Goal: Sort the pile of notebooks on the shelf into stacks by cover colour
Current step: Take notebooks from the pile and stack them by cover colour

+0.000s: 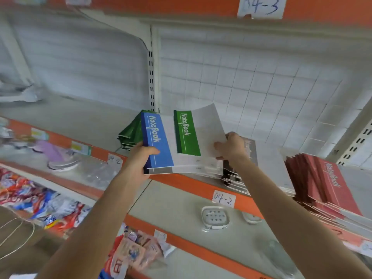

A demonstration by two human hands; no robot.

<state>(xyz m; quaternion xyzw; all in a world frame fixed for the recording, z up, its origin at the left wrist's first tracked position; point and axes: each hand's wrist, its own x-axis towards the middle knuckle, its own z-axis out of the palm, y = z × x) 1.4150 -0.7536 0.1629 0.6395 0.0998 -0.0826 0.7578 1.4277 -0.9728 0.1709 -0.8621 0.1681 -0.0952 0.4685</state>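
The shelf (80, 119), white with an orange front edge, runs across the middle of the frame. A white wire grid (261, 81) backs it at upper right. A lower shelf (177, 206) sits below it in the lower half of the frame.

A tall, slumping stack of red notebooks (326, 184) fills the right edge of the shelf. Bright, crumpled packets (40, 198) lie heaped at lower left.

At the centre, a blue notebook (159, 141) tops a small bundle held over the shelf's front edge. The left hand (141, 158) grips it by the spine side, thumb on the cover. This bundle partly hides a leaning stack of green notebooks (130, 131) standing behind it, near the slotted upright.

A stack of dark notebooks (229, 174) lies just right of centre, mostly covered by the right forearm. A single green notebook (187, 133) is lifted above the blue one, tilted, with the right hand (231, 147) pinching its right edge. The hands are apart.

A white soap dish (215, 217) rests on the lower shelf. Paper labels reading "04-2" (223, 198) and "04-3" (260, 6) are stuck to the orange edges.
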